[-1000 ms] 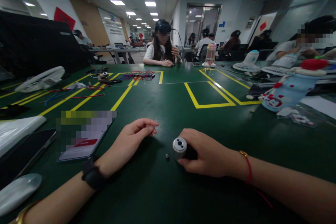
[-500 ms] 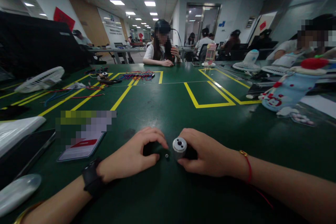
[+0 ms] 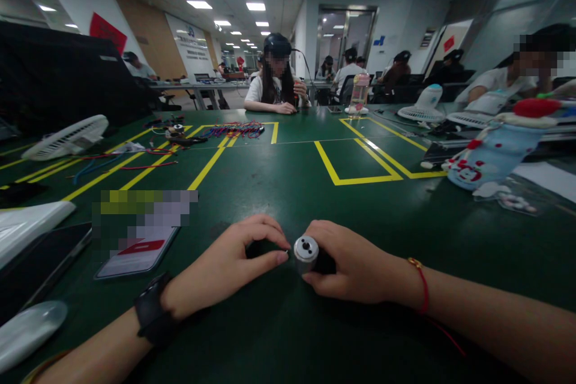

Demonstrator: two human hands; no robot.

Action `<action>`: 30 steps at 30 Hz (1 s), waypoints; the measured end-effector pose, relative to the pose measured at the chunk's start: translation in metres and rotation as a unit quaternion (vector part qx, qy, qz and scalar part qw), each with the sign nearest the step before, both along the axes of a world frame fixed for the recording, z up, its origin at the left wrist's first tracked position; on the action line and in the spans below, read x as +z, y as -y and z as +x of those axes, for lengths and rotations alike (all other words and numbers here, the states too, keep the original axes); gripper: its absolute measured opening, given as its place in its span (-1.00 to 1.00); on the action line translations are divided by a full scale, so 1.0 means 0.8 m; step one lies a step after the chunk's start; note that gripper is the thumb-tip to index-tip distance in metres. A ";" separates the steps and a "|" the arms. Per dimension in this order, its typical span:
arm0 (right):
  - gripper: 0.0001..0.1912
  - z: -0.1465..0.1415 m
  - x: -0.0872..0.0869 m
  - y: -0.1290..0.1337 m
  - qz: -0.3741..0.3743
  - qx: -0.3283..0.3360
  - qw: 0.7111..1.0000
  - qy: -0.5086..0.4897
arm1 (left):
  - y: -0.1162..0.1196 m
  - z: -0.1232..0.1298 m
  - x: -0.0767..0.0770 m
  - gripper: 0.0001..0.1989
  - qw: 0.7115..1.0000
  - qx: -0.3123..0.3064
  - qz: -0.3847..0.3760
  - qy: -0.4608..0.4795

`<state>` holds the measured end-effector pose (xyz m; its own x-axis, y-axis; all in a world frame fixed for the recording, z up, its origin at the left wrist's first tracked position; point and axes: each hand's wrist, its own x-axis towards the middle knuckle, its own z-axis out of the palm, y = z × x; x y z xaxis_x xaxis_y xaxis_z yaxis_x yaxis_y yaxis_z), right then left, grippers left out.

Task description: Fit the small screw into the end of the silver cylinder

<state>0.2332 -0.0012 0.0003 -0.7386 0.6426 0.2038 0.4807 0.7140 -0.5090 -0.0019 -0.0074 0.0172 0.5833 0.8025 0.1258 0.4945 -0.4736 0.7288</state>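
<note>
Between the thumb and forefinger of my left hand (image 3: pixel 252 255) is a tiny metal ring (image 3: pixel 287 251), mostly hidden by the fingertips. My right hand (image 3: pixel 342 261) is wrapped round a silver metal cylinder (image 3: pixel 306 252) that stands upright on the green table (image 3: pixel 279 336). The cylinder's top face has a dark central hole and two smaller dark holes beside it. My left fingertips are just left of the cylinder, close to its upper rim but apart from it.
Left of my hands lie a phone (image 3: pixel 144 252), a dark tablet-like slab (image 3: pixel 49 264) and a white mouse (image 3: pixel 31 333). Further off are tangled wires (image 3: pixel 234 130) and a white fan (image 3: pixel 67 138). A blue bottle (image 3: pixel 495 156) stands at right. A person (image 3: pixel 276 78) sits opposite.
My left thumb and forefinger have closed on the tiny ring, which lay on the table, and lifted it slightly. My right hand still grips the cylinder in nearly the same place.
</note>
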 end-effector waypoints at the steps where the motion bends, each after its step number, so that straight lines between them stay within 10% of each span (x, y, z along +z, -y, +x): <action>1: -0.73 -0.001 0.000 0.000 0.002 0.002 1.000 0.000 | 0.000 0.001 0.003 -0.91 1.000 0.012 0.006 0.013; 30: -0.78 -0.003 -0.002 -0.001 0.021 0.003 1.000 0.012 | 0.017 0.025 0.019 -0.80 0.993 0.015 0.120 -0.002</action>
